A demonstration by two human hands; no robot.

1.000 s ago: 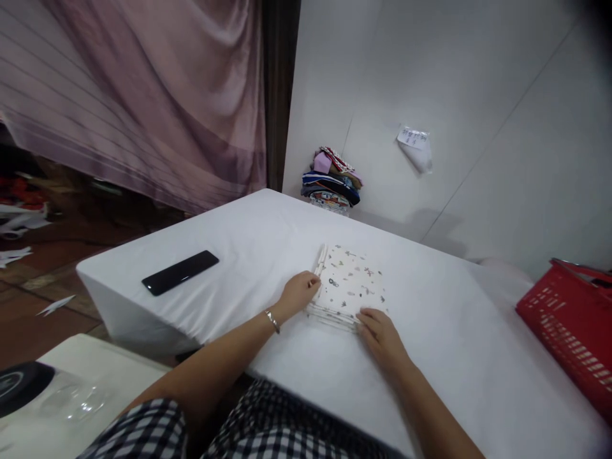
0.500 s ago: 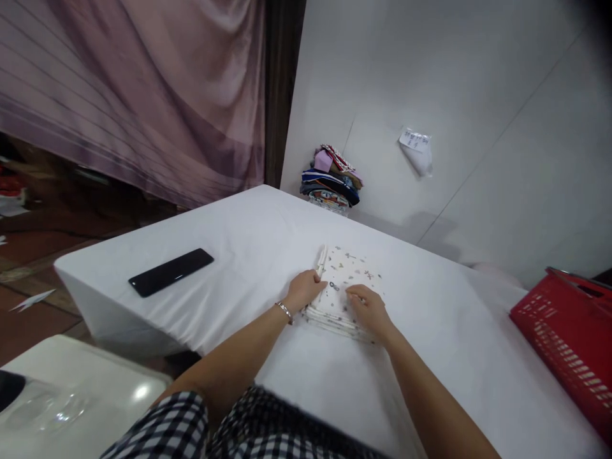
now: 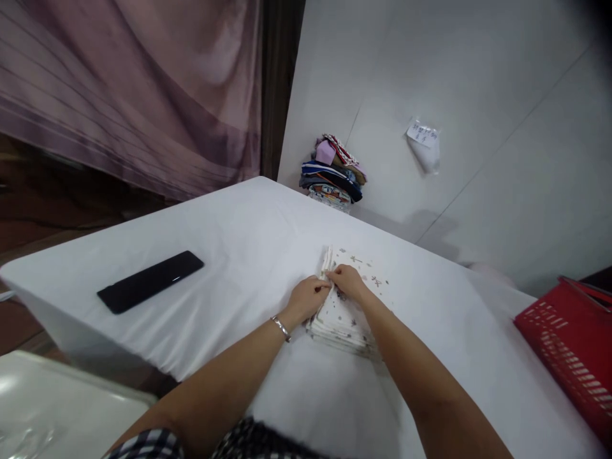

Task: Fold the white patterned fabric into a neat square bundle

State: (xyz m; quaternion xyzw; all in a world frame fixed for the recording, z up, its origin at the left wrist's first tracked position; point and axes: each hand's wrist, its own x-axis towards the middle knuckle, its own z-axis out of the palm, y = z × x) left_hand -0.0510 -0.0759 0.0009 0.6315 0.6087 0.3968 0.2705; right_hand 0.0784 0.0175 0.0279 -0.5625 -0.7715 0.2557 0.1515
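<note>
A folded white cloth with small grey and brown printed motifs lies in layers on the white-covered table. At its left edge, my left hand, with a silver bracelet on the wrist, pinches the fabric. My right hand reaches over the top of the cloth, thumb and fingers closed on the fabric near that same edge. The two sets of fingertips are close together. Part of the cloth is hidden beneath my right hand and forearm.
A flat black object lies on the table's left side. Folded clothes are stacked against the wall at the back. To the right stands a red plastic basket. A white glossy surface sits lower left, and a pink curtain hangs behind.
My right hand has moved left across the cloth, from its right part to the left edge beside my left hand. The whole view has shifted slightly.
</note>
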